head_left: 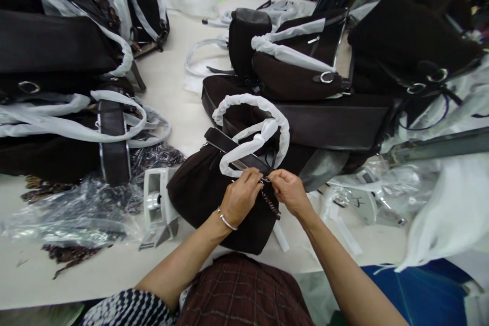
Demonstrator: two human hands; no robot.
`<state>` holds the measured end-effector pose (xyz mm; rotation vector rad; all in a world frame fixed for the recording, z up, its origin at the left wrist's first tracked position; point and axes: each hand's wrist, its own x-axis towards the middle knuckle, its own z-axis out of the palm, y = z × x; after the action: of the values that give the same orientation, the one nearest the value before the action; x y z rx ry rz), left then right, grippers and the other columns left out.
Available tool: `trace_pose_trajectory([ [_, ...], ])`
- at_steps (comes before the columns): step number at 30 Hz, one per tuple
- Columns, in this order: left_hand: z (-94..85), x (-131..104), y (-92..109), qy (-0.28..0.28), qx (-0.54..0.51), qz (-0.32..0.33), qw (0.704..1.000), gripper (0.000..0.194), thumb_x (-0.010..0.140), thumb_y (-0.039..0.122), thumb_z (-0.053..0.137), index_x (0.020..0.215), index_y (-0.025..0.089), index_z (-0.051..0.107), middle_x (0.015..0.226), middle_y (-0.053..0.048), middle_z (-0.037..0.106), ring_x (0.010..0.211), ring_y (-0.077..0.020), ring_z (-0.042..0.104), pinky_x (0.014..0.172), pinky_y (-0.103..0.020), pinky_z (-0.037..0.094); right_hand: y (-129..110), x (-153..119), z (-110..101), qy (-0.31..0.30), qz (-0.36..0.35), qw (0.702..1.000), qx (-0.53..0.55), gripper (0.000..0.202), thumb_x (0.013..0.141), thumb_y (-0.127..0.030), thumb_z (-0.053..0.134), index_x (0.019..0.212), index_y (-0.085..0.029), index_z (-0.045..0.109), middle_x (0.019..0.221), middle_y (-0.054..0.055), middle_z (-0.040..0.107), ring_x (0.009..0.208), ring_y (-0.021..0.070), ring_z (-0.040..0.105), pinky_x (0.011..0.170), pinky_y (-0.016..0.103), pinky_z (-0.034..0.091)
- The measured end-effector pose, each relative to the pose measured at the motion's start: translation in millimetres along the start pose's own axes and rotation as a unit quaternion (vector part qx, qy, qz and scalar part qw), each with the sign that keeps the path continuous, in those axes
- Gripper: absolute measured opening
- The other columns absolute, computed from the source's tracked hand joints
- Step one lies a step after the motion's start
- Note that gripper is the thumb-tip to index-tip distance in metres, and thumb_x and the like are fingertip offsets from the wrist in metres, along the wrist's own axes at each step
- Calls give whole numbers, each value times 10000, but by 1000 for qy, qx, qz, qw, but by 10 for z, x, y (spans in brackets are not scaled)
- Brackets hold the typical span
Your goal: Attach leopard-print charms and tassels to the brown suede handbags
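A dark brown handbag (225, 198) lies in front of me, its handles (280, 117) wrapped in white material. Over its upper right part, my left hand (243, 194) has its fingers pinched at a small metal fitting. Close on the right, my right hand (288, 188) pinches at the same fitting, fingertips nearly meeting those of the left. From between the hands a braided brown strand (270, 204) hangs down over the bag. The fitting (265, 180) is small and partly covered by my fingers, so its exact shape is unclear.
More dark bags lie to the left (53, 46) and behind (328, 125). A white tape dispenser (156, 198) stands left of the handbag. Clear plastic wrapping (84, 214) lies farther left, white sheeting (446, 209) at the right. Two other people are across the table (160, 81).
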<state>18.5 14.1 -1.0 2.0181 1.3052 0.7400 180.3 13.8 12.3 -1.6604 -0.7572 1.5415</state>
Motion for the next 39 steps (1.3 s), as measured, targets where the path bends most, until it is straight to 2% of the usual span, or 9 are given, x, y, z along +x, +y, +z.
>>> trace_pose_trajectory([
  [2,-29,27,50,-5,-109,-25,994,198,941,232,480,1086,199,610,1133,-79,638,864,-143,657,708,-241,552,-39,-71,-21,-9,-40,999,-1,246,732,-402,687,746,-182,579,454,-93,422,361,43,288,353,183,201],
  [7,-45,90,62,-64,-328,-148,931,192,906,324,531,826,165,603,642,18,589,495,-84,574,469,-184,497,-128,-151,-23,-28,-44,998,20,219,759,-377,687,768,-189,574,497,-85,461,373,39,302,368,179,222],
  [13,-28,122,86,-185,-520,-166,817,280,885,431,562,847,158,516,821,-38,652,722,-147,678,594,-247,561,-326,-231,52,-44,-54,985,160,246,794,-419,674,905,-214,596,738,-36,588,527,79,523,492,216,448],
  [15,-15,118,69,-184,-545,-171,800,286,884,421,578,834,146,515,804,-41,660,713,-135,677,669,-261,558,-355,-244,11,-52,-54,984,161,256,785,-417,692,921,-213,617,843,-2,632,671,119,612,583,247,517],
  [19,-12,85,14,-129,-574,-195,785,289,901,410,564,836,128,547,806,-52,669,689,-116,663,689,-253,537,-255,-244,-155,11,-64,994,87,332,722,-383,773,984,-212,662,1024,46,658,901,185,637,642,268,554],
  [24,-6,69,15,-133,-582,-213,774,300,865,423,613,829,132,546,802,-43,664,671,-112,648,691,-264,533,-45,-232,-131,1,-15,1000,18,360,706,-409,786,954,-158,717,672,16,646,562,102,549,470,202,428],
  [32,8,70,18,-137,-559,-201,793,315,871,437,596,800,139,522,746,-25,647,632,-107,636,670,-266,537,-18,-188,144,0,-17,990,138,286,701,-390,788,846,-157,707,492,-50,537,382,38,369,344,162,280],
  [37,-82,43,10,-96,-549,-213,803,271,879,407,587,832,145,536,893,-45,645,750,-129,653,664,-278,570,-58,-182,112,-3,16,980,200,259,635,-327,842,771,-177,680,796,26,710,533,72,584,424,153,467],
  [39,-114,27,4,-94,-542,-217,806,271,881,417,578,841,152,534,866,-33,636,724,-130,652,618,-271,572,-77,-187,99,-1,22,982,186,275,609,-321,860,755,-174,678,796,32,715,600,106,641,516,190,549],
])
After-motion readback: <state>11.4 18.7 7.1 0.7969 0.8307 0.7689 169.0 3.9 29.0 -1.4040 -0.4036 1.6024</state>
